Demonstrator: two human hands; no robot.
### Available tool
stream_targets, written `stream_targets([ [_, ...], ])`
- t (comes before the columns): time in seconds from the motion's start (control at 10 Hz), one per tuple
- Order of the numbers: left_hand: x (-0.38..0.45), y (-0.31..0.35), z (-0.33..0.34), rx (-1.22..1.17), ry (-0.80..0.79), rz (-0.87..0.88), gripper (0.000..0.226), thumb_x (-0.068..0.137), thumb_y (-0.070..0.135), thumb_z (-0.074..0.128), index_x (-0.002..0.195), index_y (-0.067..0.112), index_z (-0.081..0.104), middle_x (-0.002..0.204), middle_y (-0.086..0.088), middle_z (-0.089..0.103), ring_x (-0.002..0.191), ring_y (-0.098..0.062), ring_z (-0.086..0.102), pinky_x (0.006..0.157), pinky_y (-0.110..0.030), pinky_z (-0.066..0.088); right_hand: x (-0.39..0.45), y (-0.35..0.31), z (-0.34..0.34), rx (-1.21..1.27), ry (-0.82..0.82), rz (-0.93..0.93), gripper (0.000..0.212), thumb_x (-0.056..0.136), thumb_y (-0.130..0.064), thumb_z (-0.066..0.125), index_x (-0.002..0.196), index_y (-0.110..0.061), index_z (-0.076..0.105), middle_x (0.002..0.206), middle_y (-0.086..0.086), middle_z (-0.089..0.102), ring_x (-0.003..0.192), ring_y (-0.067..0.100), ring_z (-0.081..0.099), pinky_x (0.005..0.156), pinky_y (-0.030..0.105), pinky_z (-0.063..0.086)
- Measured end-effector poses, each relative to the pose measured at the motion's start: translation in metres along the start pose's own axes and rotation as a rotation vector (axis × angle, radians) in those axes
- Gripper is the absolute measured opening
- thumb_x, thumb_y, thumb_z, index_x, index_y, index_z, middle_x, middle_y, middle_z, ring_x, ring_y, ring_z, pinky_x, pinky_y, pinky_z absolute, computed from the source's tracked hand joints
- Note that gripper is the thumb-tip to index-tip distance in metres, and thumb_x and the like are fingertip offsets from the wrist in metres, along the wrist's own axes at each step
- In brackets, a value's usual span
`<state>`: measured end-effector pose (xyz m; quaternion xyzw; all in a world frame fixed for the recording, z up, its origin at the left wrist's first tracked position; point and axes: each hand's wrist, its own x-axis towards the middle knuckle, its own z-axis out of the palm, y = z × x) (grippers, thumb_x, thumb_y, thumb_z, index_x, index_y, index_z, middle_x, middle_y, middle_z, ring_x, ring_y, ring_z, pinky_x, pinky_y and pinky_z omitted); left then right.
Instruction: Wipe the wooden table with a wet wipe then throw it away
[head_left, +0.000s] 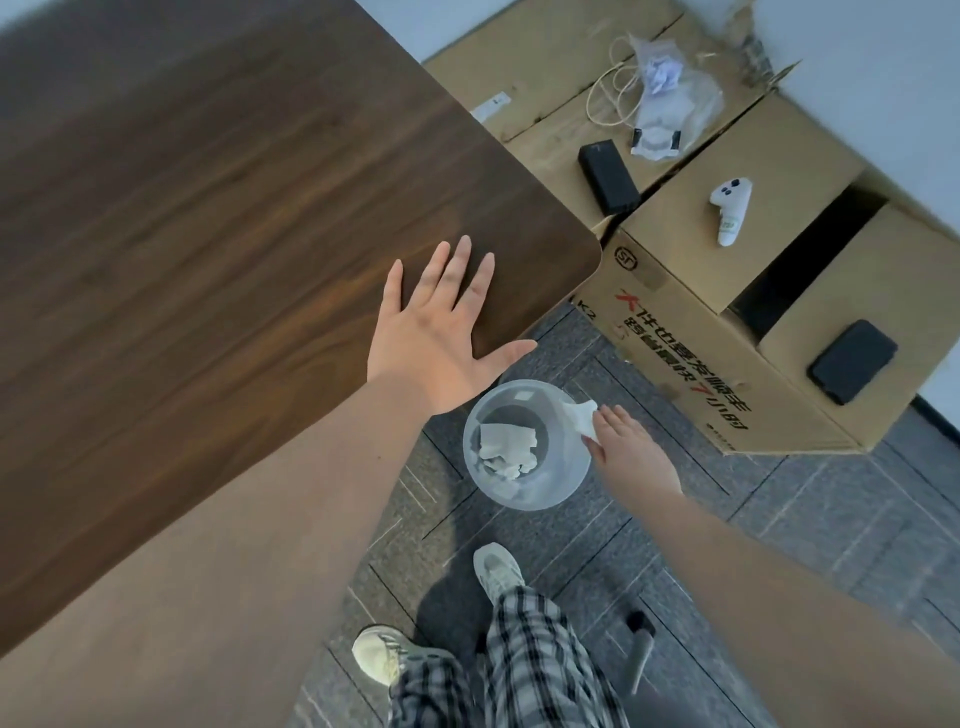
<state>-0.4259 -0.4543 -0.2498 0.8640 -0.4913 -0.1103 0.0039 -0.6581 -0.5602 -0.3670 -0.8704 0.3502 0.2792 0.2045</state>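
Nearest the camera are the person's checked trousers and two pale shoes on the grey carpet, and from there both bare forearms reach forward. The right hand is down beside the clear plastic bin, which stands on the floor just off the table's corner; its fingertips pinch the white wipe right at the bin's rim, so the hand is closed on the wipe and has not let go. Crumpled white tissue already lies in the bottom of the bin. The left hand is spread flat, fingers apart, pressing on the corner of the dark wooden table and holding nothing; it looks like a brace while the person leans down. The step in hand appears to be the throwing away: to do it well, bring the wipe fully over the opening rather than the rim, then open the fingers so it drops inside and does not hang on the edge or fall to the carpet. Farther off are cardboard boxes carrying a white controller, a black box, a black phone-like slab and a bag with cord. Whether the wipe is partly inside the bin is hard to judge, since the rim is see-through, and the table's near and left edges are cut off, so I cannot tell if all of it is wiped.
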Motion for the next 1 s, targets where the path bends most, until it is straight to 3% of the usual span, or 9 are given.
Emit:
stream_targets([
  [0.4, 0.000, 0.000, 0.005, -0.011, 0.054, 0.005, 0.088, 0.079, 0.081, 0.009, 0.151, 0.031, 0.003, 0.161, 0.003, -0.002, 0.147, -0.015, -0.004, 0.118, -0.048, -0.003, 0.046, -0.032, 0.049, 0.033, -0.044, -0.031, 0.055, 0.103, -0.037, 0.022, 0.148, -0.005, 0.023, 0.154, 0.008, 0.029, 0.146, 0.024, 0.015, 0.116, 0.037, 0.018],
  [0.7, 0.002, 0.002, 0.002, 0.008, 0.050, 0.001, 0.087, 0.080, 0.080, 0.011, 0.151, 0.030, 0.004, 0.161, 0.002, -0.001, 0.147, -0.016, -0.004, 0.119, -0.048, -0.002, 0.051, -0.039, 0.067, 0.011, -0.129, 0.000, 0.070, 0.098, -0.052, 0.025, 0.152, -0.014, 0.000, 0.161, 0.004, 0.001, 0.148, 0.020, -0.005, 0.120, 0.042, 0.000],
  [1.0, 0.000, 0.004, -0.001, 0.016, 0.017, -0.002, 0.087, 0.079, 0.081, 0.009, 0.150, 0.032, 0.003, 0.161, 0.004, -0.002, 0.147, -0.014, -0.005, 0.119, -0.048, -0.002, 0.023, -0.029, 0.038, -0.004, -0.089, -0.131, 0.067, 0.098, -0.053, 0.022, 0.152, -0.019, -0.001, 0.161, 0.004, 0.001, 0.148, 0.020, -0.006, 0.120, 0.042, 0.000],
])
